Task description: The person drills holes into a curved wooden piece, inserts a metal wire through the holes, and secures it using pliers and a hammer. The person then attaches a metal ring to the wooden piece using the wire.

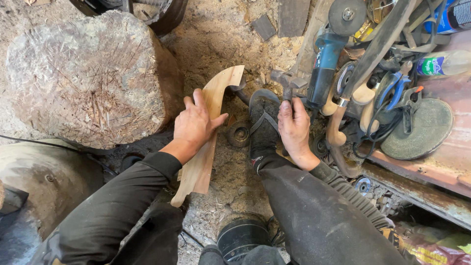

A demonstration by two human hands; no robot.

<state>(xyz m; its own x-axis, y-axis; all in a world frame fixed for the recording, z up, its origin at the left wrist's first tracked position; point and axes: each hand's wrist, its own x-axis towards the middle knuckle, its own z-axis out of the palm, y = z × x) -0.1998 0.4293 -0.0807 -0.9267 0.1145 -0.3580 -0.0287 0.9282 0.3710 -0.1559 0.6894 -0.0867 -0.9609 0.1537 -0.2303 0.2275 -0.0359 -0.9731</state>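
My left hand [195,122] grips a long curved plank of pale wood [201,162] that stands tilted on the sawdust ground, its hooked top end near the middle of the view. My right hand [294,128] is closed around the handle of a hammer [284,81] whose dark metal head points up toward the tool pile. Between the two hands lies my foot in a black sandal [262,122]. Both arms wear dark sleeves.
A big hacked tree stump [88,73] stands at the left. On the right a rusty surface [431,172] carries a blue angle grinder [324,64], grinding discs, blue-handled pliers, wooden handles and bottles. A small round wheel [239,134] lies in the sawdust. A dark bucket [243,235] sits below.
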